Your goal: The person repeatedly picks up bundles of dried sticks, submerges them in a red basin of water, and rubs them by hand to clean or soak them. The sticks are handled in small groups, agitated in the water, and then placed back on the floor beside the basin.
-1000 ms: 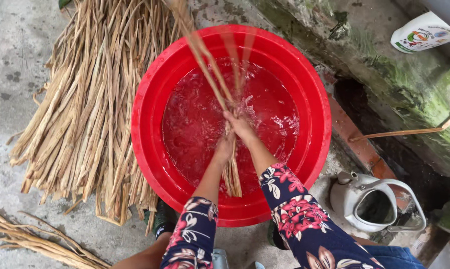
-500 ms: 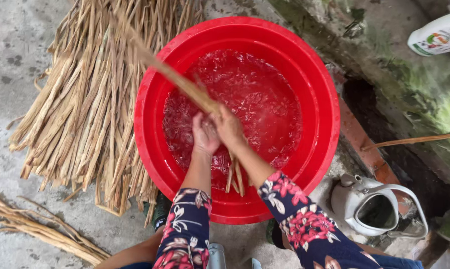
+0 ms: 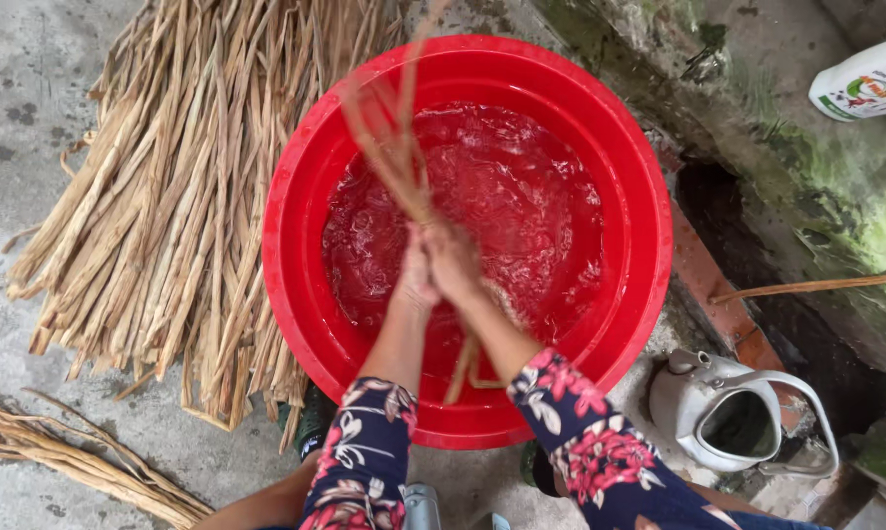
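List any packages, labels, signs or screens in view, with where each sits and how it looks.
Bottle: top right corner, lying on the mossy ledge; white plastic, partly cut off by the frame edge.
Label: on the bottle's side; white with red and green marks.
No signs or screens in view.

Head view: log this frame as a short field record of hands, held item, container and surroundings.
Left hand: left hand closed on the strips
Right hand: right hand closed on the strips beside it
Held item: bundle of long dried strips, blurred, over the water
Container: red basin of rippled water
Left of basin: pile of dried strips on concrete ground
Right of basin: white kettle, open top
Top right: white bottle
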